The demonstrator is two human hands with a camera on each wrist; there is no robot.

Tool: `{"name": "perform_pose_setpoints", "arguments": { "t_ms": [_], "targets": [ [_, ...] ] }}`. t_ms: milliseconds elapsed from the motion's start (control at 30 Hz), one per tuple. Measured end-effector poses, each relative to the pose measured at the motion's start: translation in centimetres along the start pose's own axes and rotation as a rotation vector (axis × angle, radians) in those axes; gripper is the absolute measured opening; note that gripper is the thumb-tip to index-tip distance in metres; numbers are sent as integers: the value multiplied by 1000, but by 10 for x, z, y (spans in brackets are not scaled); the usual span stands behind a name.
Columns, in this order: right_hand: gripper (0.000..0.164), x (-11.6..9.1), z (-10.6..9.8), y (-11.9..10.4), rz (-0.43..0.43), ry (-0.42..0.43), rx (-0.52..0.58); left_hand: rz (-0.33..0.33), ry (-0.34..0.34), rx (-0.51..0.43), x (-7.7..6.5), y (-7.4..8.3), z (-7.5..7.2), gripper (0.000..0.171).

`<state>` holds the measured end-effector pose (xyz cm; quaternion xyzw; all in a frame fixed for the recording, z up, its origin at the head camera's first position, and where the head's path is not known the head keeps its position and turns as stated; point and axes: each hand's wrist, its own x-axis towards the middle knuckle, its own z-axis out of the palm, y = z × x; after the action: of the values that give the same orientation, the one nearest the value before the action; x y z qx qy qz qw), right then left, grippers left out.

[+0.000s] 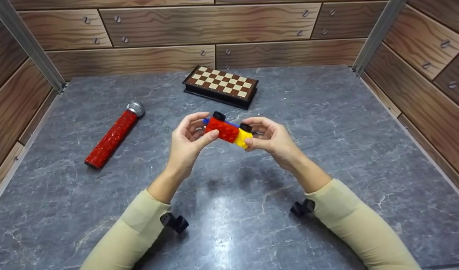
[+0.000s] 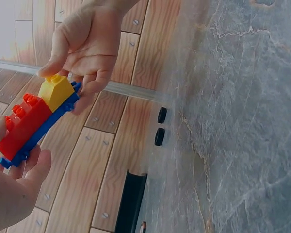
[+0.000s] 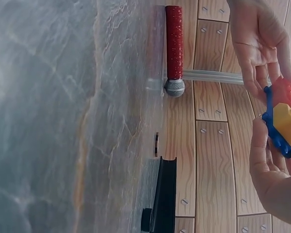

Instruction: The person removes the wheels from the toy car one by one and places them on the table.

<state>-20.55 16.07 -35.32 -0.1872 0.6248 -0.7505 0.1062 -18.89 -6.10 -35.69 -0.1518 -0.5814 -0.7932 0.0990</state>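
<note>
A toy building-block vehicle [image 1: 222, 130] is held above the table between both hands. A studded red block [image 2: 24, 124] and a sloped yellow block [image 2: 57, 93] sit on its blue base [image 2: 39, 131]. My left hand [image 1: 185, 137] pinches the red end, thumb on the block's face and fingers behind. The yellow end is gripped by my right hand [image 1: 276, 140], its thumb against the yellow block. In the left wrist view, two black wheels [image 2: 162, 115] lie flat on the table; from the head, they overlap the vehicle's far edge.
Behind the hands stands a dark folded chessboard box [image 1: 221, 84]. A glittery red toy microphone [image 1: 113, 137] with a silver head lies at the left. Wood-patterned walls [image 1: 210, 24] border the grey marbled table [image 1: 327, 112] at the back and sides.
</note>
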Motion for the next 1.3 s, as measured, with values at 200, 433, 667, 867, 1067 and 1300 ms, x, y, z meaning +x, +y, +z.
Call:
{"name": "perform_pose_setpoints", "arguments": {
  "t_ms": [200, 433, 667, 867, 1067, 1300],
  "targets": [
    [49, -1, -2, 2, 72, -42, -36, 21, 11, 19, 0, 0, -1, 46],
    [45, 0, -3, 5, 124, -60, -130, 33, 9, 35, 0, 3, -2, 45],
    [45, 0, -2, 5, 135, -37, -177, 35, 6, 44, 1, 3, -1, 46],
    [42, 0, -1, 3, 128, -17, -184, 37, -22, 41, 0, 3, 0, 45],
    [44, 1, 1, 1, 110, -36, -182, 29, -65, 61, -2, 2, 0, 44],
    [39, 2, 5, -2, 60, -42, -153, 25, -143, 138, -3, 3, 0, 39]
  ]
}}
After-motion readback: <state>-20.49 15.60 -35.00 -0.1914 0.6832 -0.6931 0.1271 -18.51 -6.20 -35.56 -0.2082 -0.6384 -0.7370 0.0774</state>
